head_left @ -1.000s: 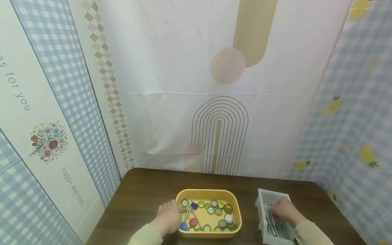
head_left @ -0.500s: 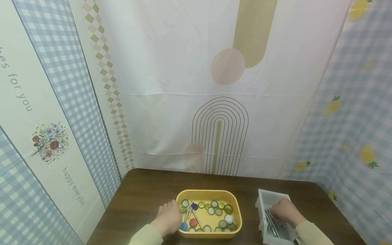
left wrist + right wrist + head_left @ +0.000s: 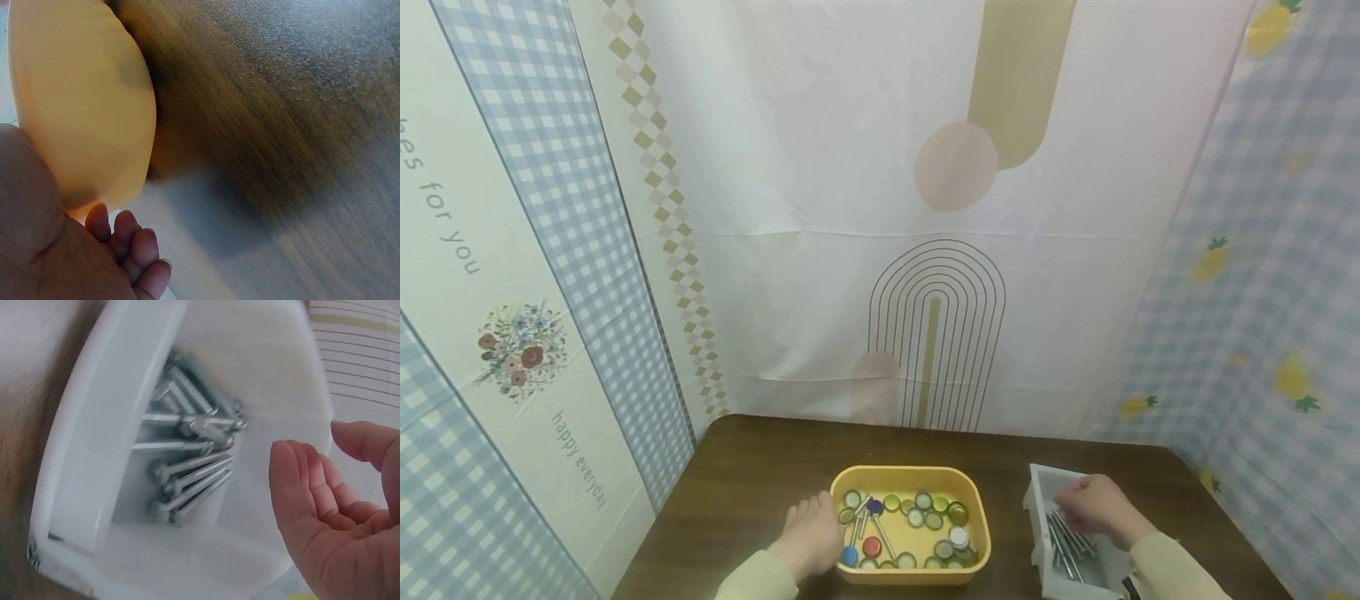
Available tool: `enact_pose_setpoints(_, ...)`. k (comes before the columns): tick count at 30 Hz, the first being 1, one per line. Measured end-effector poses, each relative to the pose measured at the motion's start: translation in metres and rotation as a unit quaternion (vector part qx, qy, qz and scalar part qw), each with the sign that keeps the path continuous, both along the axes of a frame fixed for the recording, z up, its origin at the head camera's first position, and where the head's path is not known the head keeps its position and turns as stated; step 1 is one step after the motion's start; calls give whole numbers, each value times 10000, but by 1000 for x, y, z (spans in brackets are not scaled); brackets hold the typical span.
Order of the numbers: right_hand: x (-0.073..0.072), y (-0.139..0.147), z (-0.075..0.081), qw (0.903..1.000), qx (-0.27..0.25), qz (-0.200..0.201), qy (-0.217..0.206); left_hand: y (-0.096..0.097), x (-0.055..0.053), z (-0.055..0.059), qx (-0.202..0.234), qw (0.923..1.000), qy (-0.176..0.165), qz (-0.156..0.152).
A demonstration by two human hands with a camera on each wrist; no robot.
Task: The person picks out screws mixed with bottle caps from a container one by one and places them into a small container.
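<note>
A yellow bin (image 3: 917, 577) holds bottle caps (image 3: 934, 519) and several metal bolts (image 3: 883, 536). My left hand (image 3: 812, 533) grips its left end; in the left wrist view the base of the thumb lies against the bin's wall (image 3: 94, 100) and the fingers (image 3: 145, 247) are bent below it. The thumb tip is hidden. My right hand (image 3: 1097, 506) is over the white bin (image 3: 1040, 533), above a pile of long bolts (image 3: 194, 481). In the right wrist view thumb and fingers stand apart, with nothing between them.
Both bins stand on a dark brown wooden table (image 3: 760, 454), with a strip of table between them. A patterned white cloth (image 3: 805, 308) hangs behind. Checked cloths hang at the left (image 3: 535, 108) and right (image 3: 1217, 333).
My right hand has risen from the bolts in the white bin and shifted slightly towards the back, so more bolts show. The left hand and yellow bin have stayed in place.
</note>
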State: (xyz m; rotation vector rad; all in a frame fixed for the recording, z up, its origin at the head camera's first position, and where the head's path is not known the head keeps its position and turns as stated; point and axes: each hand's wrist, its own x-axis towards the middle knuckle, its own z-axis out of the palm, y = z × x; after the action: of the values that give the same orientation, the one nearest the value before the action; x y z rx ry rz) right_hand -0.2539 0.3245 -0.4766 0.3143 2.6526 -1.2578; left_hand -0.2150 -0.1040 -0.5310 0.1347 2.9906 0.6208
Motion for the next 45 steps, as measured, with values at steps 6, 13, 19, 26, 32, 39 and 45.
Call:
enact_pose_setpoints(6, -1, -9, 13, 9994, -315, -55, -121, 0, 0, -2, -14, 10000, -40, 28)
enact_pose_setpoints(13, -2, -27, 26, 9975, -684, 163, 31, 1, 1, 1, -32, 10000, 10, 30)
enact_pose_setpoints(19, -2, -59, 29, 9944, -1022, 273, 82, 0, 1, 1, -35, 10000, 42, 12)
enact_pose_setpoints(26, 0, -109, 23, 9862, -1453, 793, 32, -2, 0, -1, 22, 10000, 93, -13)
enact_pose_setpoints(32, -6, -149, 17, 9820, -1467, 1188, -87, -1, 1, -3, -2, 9999, 152, -19)
enact_pose_setpoints(39, -6, -200, -1, 9734, -1291, 1886, -146, -2, 2, -5, 9, 9998, 218, 19)
enact_pose_setpoints(45, -2, -231, -19, 9763, -728, 2032, 156, 0, 0, -6, 7, 9996, 269, 15)
